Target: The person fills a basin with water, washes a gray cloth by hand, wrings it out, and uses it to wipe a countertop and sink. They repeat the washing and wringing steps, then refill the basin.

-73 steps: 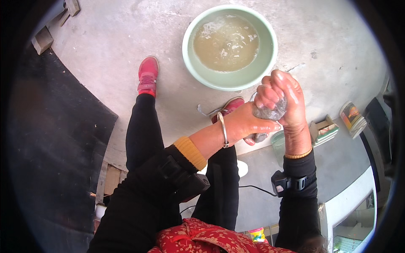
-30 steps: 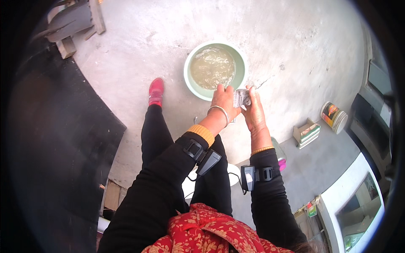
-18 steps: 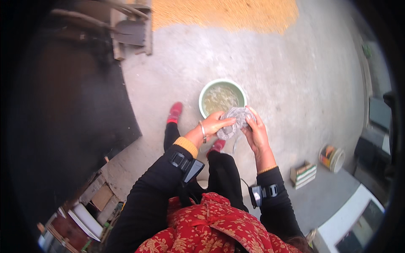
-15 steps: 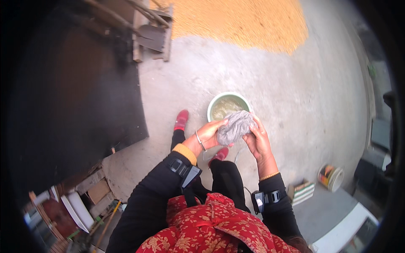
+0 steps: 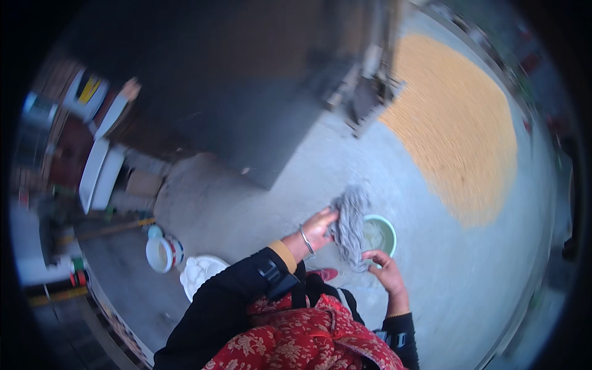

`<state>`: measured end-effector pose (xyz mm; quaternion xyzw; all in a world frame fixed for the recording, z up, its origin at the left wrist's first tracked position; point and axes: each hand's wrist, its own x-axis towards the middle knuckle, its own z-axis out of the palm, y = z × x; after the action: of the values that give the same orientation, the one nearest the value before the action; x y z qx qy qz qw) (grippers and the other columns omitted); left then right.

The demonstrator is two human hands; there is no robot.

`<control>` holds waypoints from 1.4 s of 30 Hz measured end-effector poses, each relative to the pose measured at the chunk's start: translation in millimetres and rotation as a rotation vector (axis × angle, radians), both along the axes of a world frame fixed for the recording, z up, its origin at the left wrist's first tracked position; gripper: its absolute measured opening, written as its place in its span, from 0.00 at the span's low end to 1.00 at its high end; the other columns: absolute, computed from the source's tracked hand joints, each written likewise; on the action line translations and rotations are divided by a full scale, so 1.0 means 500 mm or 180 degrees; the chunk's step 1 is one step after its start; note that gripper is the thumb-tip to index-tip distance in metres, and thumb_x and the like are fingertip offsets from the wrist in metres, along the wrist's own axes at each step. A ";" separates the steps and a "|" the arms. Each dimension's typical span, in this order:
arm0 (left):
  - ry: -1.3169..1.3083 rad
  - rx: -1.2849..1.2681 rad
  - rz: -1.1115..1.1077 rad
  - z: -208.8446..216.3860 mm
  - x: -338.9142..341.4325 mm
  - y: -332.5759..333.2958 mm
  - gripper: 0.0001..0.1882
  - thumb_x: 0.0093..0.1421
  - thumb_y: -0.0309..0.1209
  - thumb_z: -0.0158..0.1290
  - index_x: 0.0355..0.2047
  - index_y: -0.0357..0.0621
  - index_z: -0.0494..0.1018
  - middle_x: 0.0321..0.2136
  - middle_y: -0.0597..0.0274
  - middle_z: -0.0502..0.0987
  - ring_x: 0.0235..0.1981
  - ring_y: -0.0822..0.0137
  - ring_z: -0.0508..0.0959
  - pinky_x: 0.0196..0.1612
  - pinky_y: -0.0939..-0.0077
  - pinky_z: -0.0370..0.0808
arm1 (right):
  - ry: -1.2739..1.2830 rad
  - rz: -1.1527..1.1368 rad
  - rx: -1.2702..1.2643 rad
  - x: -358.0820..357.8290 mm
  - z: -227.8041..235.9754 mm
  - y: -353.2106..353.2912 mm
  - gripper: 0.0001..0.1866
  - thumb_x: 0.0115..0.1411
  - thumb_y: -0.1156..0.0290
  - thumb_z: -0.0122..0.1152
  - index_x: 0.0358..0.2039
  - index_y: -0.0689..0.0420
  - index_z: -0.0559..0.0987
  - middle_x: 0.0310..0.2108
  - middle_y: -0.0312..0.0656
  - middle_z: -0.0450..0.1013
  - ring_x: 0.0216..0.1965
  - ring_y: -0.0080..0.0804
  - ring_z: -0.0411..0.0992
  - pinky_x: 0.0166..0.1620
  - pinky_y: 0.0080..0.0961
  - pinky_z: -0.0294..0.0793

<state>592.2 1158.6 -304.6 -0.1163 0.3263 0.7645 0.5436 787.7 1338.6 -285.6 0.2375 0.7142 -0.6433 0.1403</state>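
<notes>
A crumpled grey cloth (image 5: 353,223) hangs lengthwise between my two hands. My left hand (image 5: 319,229), with a silver bangle at the wrist, is closed on the cloth's left side. At the cloth's lower right end, my right hand (image 5: 387,271) pinches it between thumb and fingers. Just beyond the cloth stands a pale green basin (image 5: 392,233) on the floor, holding cloudy water. The cloth covers the basin's left side. Motion smears the cloth's upper end.
Yellow grain (image 5: 459,135) is spread over the concrete floor at the upper right. A big dark panel (image 5: 246,92) fills the upper middle, with a shovel (image 5: 365,98) beside it. A white bucket (image 5: 161,256) and a white tub (image 5: 200,271) stand to the left.
My view has swung left, bringing the bucket and tub into sight. The bunched cloth is now loosened and stretched longer. My right hand has shifted down to its lower end.
</notes>
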 end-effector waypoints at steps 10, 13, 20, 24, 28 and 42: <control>0.2915 -0.0648 0.0439 0.128 -0.155 -0.333 0.18 0.68 0.26 0.43 0.57 0.35 0.66 0.55 0.60 0.70 0.56 0.70 0.69 0.62 0.73 0.63 | 0.0864 0.1659 -0.0190 -0.487 0.097 -0.301 0.28 0.54 0.75 0.68 0.55 0.61 0.70 0.51 0.39 0.71 0.49 0.29 0.70 0.53 0.27 0.71; 0.4090 -0.1869 0.0969 0.156 -0.188 -0.447 0.18 0.67 0.25 0.43 0.57 0.36 0.66 0.52 0.61 0.71 0.54 0.70 0.70 0.61 0.73 0.64 | 0.1182 0.2084 0.0438 -0.562 0.130 -0.380 0.19 0.59 0.73 0.65 0.50 0.61 0.75 0.46 0.37 0.74 0.44 0.23 0.71 0.49 0.25 0.73; 0.0742 -0.0578 0.3574 0.185 -0.176 -0.612 0.15 0.66 0.32 0.48 0.52 0.42 0.72 0.48 0.58 0.76 0.52 0.62 0.75 0.56 0.65 0.70 | 0.0403 0.2313 -0.1156 -0.669 0.212 -0.483 0.17 0.66 0.63 0.57 0.47 0.64 0.78 0.38 0.32 0.76 0.40 0.17 0.70 0.46 0.19 0.71; 0.0020 0.0030 0.3895 0.245 -0.149 -0.659 0.17 0.64 0.37 0.50 0.50 0.41 0.73 0.47 0.57 0.78 0.50 0.61 0.77 0.55 0.59 0.72 | 0.0918 0.3003 -0.1298 -0.756 0.226 -0.530 0.15 0.68 0.63 0.53 0.39 0.63 0.78 0.35 0.31 0.74 0.38 0.16 0.68 0.44 0.20 0.69; 0.0521 0.0056 0.3924 0.294 -0.145 -0.681 0.18 0.63 0.36 0.48 0.51 0.42 0.72 0.49 0.57 0.77 0.51 0.61 0.76 0.57 0.62 0.70 | 0.1646 0.3638 -0.0024 -0.801 0.173 -0.602 0.15 0.70 0.61 0.50 0.41 0.61 0.78 0.40 0.35 0.75 0.41 0.21 0.69 0.48 0.24 0.69; 0.2788 -0.2064 0.3524 0.290 -0.270 -0.848 0.25 0.63 0.31 0.50 0.60 0.41 0.63 0.57 0.59 0.67 0.58 0.64 0.67 0.60 0.68 0.65 | -0.1288 0.2569 -0.2903 -0.898 0.141 -0.835 0.48 0.60 0.30 0.42 0.70 0.51 0.49 0.70 0.51 0.45 0.65 0.52 0.57 0.60 0.48 0.66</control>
<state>457.1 734.5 -159.5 -0.1028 0.6131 0.7673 -0.1573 338.4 921.0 -214.9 -0.0168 0.3614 -0.7216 0.5903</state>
